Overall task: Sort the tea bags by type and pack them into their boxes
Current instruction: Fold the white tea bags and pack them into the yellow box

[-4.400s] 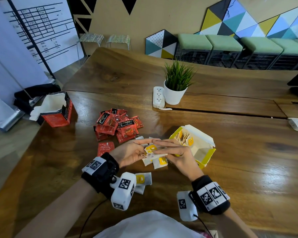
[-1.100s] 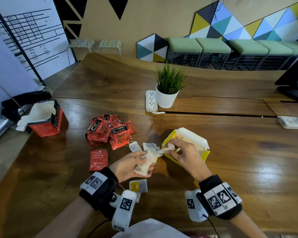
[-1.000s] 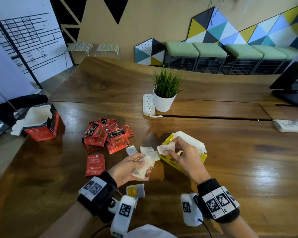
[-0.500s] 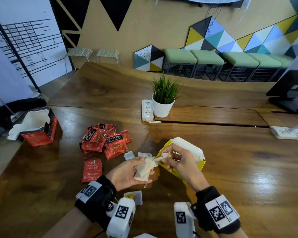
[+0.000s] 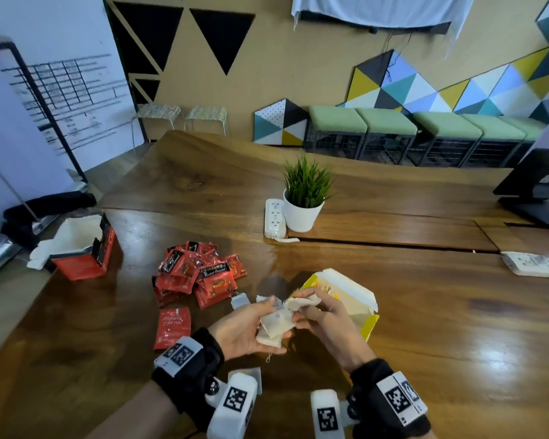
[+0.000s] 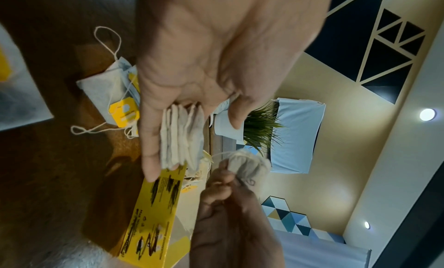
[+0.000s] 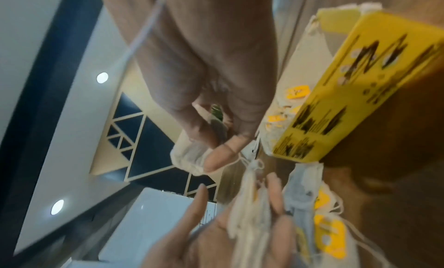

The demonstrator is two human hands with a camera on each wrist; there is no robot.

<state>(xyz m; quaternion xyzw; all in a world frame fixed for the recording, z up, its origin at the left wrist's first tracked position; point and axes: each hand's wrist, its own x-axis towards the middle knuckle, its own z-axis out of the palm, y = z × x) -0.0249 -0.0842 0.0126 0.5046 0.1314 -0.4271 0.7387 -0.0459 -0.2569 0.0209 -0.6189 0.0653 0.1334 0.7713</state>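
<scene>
1. Far left on the counter (image 5: 425, 327), the red box (image 5: 86, 248) lies open on its side. Nothing about it has changed across these few seconds; it waits for its own sort.

2. Just right of it, the heap of red sachets (image 5: 200, 274) sits where it was, with one stray red sachet (image 5: 173, 326) nearer you. None has gone into the red box, so that half of the sorting looks untouched.

3. Your left hand (image 5: 244, 331) keeps its fingers curled round a stack of paper tea bags (image 5: 273, 326), held edge-up in the palm. A second ago it held the same stack, so the hand is serving as the magazine.

4. Your right hand (image 5: 327, 321) has come back from the mouth of the yellow box to the stack, and now pinches one crumpled tea bag (image 6: 247, 166) between thumb and fingertips, its string running back toward the bundle. I judge you are peeling off the next bag after dropping the last one in.

5. The yellow box (image 5: 355, 299) stands open just behind your right hand, bags with yellow tags already inside. A few loose tagged tea bags (image 6: 113, 93) lie on the counter under your left hand, yet to be gathered.
</scene>
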